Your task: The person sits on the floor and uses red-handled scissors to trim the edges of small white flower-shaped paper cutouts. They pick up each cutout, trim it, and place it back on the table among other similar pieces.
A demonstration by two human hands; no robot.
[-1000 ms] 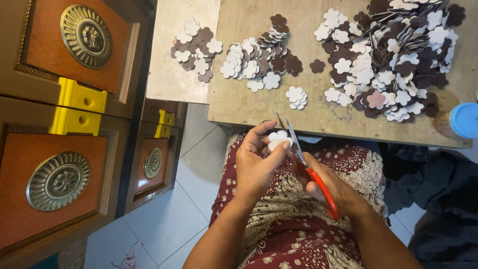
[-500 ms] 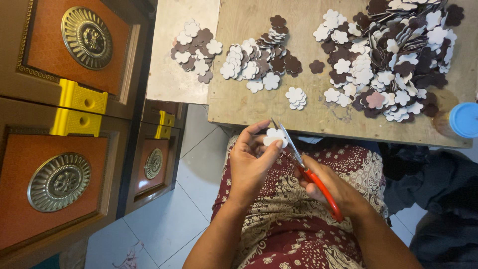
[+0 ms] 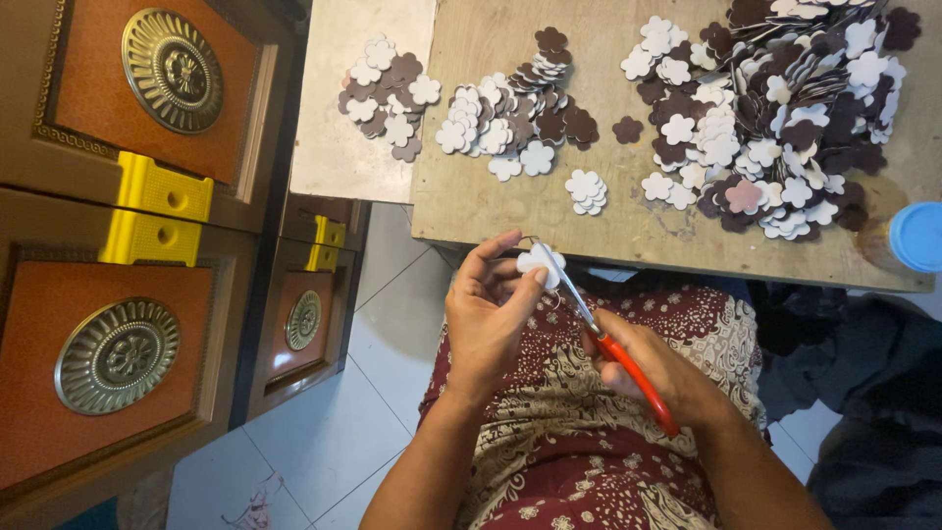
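Note:
My left hand [image 3: 491, 319] pinches a small white flower-shaped cutout [image 3: 542, 262] between thumb and fingers, just below the wooden board's front edge. My right hand [image 3: 655, 368] grips red-handled scissors [image 3: 613, 348], whose metal blades reach up to the cutout. Both hands hover over my lap, which is covered in maroon patterned cloth [image 3: 589, 442].
The wooden board [image 3: 491, 196] carries piles of white and brown flower cutouts: a large heap [image 3: 775, 108] at right, a middle pile [image 3: 510, 123], a small stack [image 3: 587, 191]. A lighter board [image 3: 334, 147] holds another cluster [image 3: 388, 93]. A blue lid [image 3: 917, 236] is at right; brown carved cabinets [image 3: 118, 294] stand left.
The left hand has turned the white cutout slightly against the scissor blades and lifted a little. The right hand with the scissors has shifted slightly right.

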